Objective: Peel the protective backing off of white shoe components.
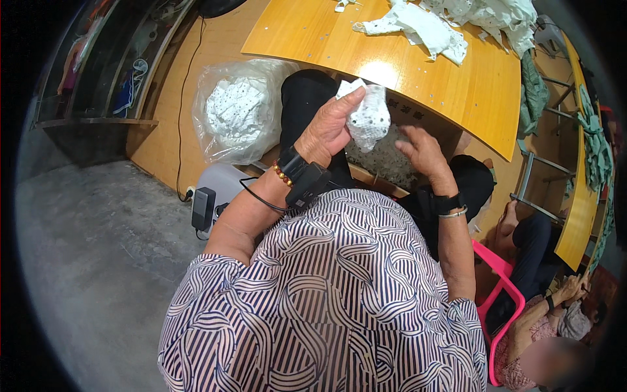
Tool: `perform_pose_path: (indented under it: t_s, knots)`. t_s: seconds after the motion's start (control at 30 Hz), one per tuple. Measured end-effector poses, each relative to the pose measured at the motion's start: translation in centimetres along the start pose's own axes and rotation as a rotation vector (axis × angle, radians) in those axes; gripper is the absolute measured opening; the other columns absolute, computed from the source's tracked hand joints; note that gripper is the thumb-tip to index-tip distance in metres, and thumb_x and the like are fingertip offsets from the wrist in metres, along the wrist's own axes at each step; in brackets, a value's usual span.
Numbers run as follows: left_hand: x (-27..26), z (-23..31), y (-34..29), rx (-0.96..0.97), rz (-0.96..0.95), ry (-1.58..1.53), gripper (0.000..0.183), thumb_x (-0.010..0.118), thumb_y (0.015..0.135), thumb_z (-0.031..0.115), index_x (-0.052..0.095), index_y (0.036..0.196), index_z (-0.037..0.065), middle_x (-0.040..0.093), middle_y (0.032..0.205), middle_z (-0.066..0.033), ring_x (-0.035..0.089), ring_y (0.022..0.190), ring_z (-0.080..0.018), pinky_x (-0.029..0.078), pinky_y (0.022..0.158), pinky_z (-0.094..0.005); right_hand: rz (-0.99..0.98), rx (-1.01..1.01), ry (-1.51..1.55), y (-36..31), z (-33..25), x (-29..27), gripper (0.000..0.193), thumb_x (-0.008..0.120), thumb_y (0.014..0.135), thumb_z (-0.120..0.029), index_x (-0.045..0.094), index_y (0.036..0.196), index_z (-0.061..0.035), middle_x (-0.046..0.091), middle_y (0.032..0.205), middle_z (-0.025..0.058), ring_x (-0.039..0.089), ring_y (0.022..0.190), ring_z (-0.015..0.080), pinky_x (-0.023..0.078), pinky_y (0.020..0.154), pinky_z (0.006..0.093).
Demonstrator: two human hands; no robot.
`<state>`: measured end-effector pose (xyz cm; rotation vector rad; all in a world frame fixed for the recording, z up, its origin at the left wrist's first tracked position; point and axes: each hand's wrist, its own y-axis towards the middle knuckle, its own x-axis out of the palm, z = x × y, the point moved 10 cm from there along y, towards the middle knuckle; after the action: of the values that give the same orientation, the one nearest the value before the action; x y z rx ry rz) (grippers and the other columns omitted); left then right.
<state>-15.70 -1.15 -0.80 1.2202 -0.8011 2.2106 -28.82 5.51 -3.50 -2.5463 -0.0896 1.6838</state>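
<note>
My left hand [324, 132] is closed around a bunched piece of white eyelet cloth [370, 121], thumb on top, and the cloth hangs down to the right of the fingers. Dark spots or holes dot its surface. To the right, my right hand [424, 152] is apart from the cloth, its fingers partly bent and spread, with nothing visible in them. Below both hands, between my knees, an open box holds a heap of small pale scraps [385, 158].
A yellow wooden table [313, 32] spans the far side, with white cloth pieces [418, 29] on it. At left stand a clear plastic bag of white cloth [238, 108] and a grey case [225, 179] with a cable. A pink chair [499, 268] and a seated person [529, 326] are at right.
</note>
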Motion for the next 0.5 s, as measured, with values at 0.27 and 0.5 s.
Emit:
perform_pose_path:
  t_s: [0.27,0.5]
  knots:
    - [0.3,-1.7,0.5,-0.063,-0.053,0.056,0.032,0.059,0.082,0.015,0.052,0.108,-0.001,0.059,0.102,-0.0106,0.059,0.092,-0.0191,0.048,0.082,-0.0319,-0.047,0.107,1.388,1.8,-3.5,-1.9,0.023,0.059,0.082,-0.022,0.061,0.096,-0.0038,0.06,0.087,-0.0015,0.051,0.074,0.0038,0.041,0.064,0.0199]
    - [-2.9,-0.3,-0.2,-0.033,0.071,0.2,0.014,0.063,0.073,-0.001,0.058,0.086,0.0,0.062,0.083,-0.0077,0.061,0.076,-0.0155,0.049,0.075,-0.028,0.141,0.226,1.873,1.3,-1.0,-2.1,0.021,0.055,0.084,-0.01,0.057,0.102,0.0002,0.062,0.095,0.0068,0.057,0.086,0.0139,0.045,0.078,0.031]
